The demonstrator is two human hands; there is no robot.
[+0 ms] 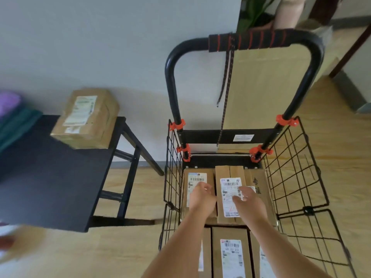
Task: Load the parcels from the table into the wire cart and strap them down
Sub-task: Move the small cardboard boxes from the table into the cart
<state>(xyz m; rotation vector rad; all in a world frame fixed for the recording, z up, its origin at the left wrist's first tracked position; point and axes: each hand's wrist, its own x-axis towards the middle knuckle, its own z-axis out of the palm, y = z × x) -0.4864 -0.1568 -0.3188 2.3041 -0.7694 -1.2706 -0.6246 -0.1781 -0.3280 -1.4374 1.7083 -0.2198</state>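
forearms: both reach down from the bottom edge into the wire cart (pixel 293 167), passing over the near row of parcels (pixel 230 255), which lie side by side with their labels up.

left hand (pixel 201 194): down on the far-left parcel (pixel 197 176), at the edge next to its neighbour. its fingers (pixel 204 186) are curled under, and i cannot tell whether they clamp the box edge or only press on it.

right hand (pixel 249 199): over the label of the far-right parcel (pixel 230 173). the fingers here are apart and loosely bent, touching the box top and closed round nothing.

why so: the two hands seem to be seating these boxes snugly together against the cart's back, so the far row lies flat and tight for strapping.

cord (pixel 226 87): dark, looped over the handle (pixel 249 40), with its ends dangling toward the back of the cart. it crosses no box yet, and hung there it is probably kept clear of the loading.

surface (pixel 50 187): black, left of the cart and well apart from both hands.

last parcel (pixel 86 119): taped, label up, on the surface's far corner by the wall, the only box i can see left there.

progress: loading looks nearly done. that box has yet to go in, and the strapping is not begun.
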